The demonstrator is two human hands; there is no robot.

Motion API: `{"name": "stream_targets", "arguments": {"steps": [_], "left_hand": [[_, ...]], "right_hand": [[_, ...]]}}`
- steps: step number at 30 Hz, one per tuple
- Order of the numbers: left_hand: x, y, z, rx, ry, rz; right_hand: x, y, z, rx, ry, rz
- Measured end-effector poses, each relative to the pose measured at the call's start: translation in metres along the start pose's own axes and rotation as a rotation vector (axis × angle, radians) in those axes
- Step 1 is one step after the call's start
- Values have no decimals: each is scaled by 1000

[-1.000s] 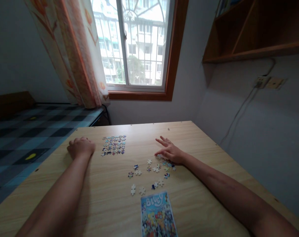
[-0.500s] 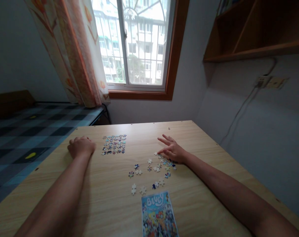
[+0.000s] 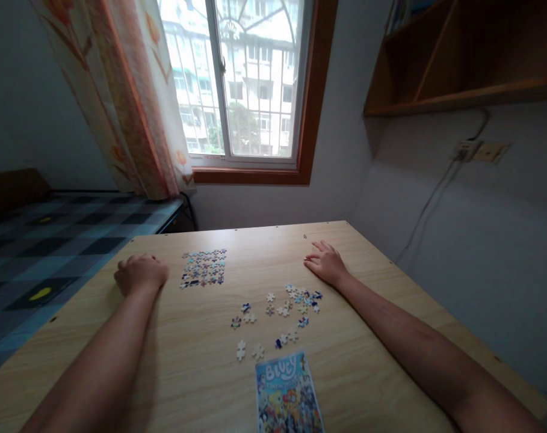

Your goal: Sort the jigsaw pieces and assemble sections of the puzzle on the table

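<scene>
My left hand (image 3: pixel 141 273) rests as a loose fist on the left side of the table, with nothing visible in it. Just right of it lies a block of jigsaw pieces (image 3: pixel 203 267) set in rows. Over the right side of the table is my right hand (image 3: pixel 326 263), its fingers bent and pointing left. A small pale puzzle piece (image 3: pixel 305 260) shows at its fingertips, mostly hidden by them. Nearer to me lies a loose heap of puzzle pieces (image 3: pixel 304 297), some pale side up and some coloured.
A colourful "Bluey" picture sheet or box (image 3: pixel 289 394) lies at the table's (image 3: pixel 201 373) near side. One small piece (image 3: pixel 304 236) sits by the far edge. Around the table are a checked bed (image 3: pixel 97 225), a window (image 3: pixel 255 90) and a wall shelf (image 3: pixel 458 93).
My right hand has moved away from the loose heap, up and to the right, with a pale piece at its fingertips. The view has shifted slightly; my left hand stays in place.
</scene>
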State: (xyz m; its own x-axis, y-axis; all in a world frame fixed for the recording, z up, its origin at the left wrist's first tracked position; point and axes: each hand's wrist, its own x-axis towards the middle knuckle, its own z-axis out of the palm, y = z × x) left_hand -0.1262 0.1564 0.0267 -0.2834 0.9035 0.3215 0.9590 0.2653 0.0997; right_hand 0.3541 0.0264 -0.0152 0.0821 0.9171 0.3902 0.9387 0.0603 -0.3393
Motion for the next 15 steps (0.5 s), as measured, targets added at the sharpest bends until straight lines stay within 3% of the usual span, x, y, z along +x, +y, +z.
{"name": "stream_targets", "arguments": {"steps": [11,15], "left_hand": [[4,-3,6,9,22,13],[3,-4,6,13,21,17]], "right_hand": [[9,9,2,63,19,111],[27,24,1,15,21,167]]}}
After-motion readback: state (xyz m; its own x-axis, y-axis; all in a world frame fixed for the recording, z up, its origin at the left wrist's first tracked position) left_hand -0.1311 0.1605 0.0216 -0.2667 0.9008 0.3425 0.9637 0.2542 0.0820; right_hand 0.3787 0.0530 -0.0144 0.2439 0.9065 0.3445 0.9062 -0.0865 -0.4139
